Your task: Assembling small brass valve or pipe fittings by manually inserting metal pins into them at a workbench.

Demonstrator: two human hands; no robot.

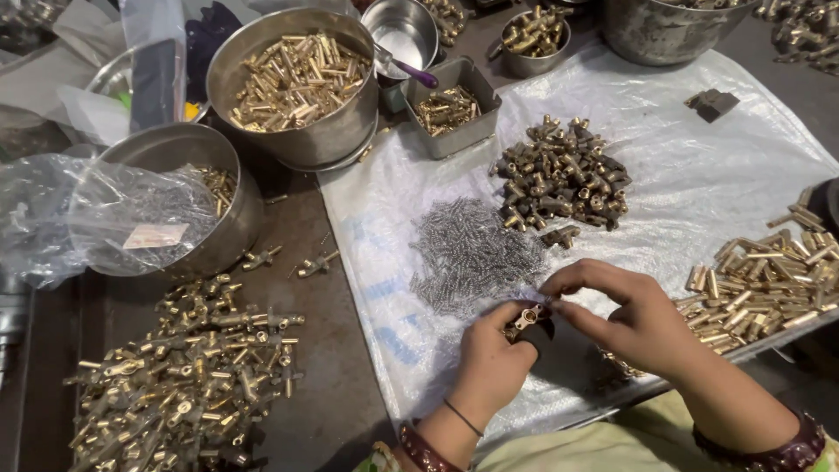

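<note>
Brass fitting [528, 316] sits half hidden between left hand [492, 354] and right hand [625, 313].

A small brass fitting [527, 316], yellow metal with a bright sheen, sat in the fingers of the left hand [495, 354], and the right hand [625, 310] pinched at it above a heap of tiny grey steel screws [472, 253] that glinted dully. Under them lay a thin white plastic sheet [699, 175], crinkled and faintly glossy, over a dark, matt, scuffed worktop [319, 350]. The 2 big bowls [301, 83] looked like brushed steel, worn and dull, the darker brass pieces [561, 175] looked tarnished, and the clear plastic bag [83, 218] was wrinkled and shiny.
</note>
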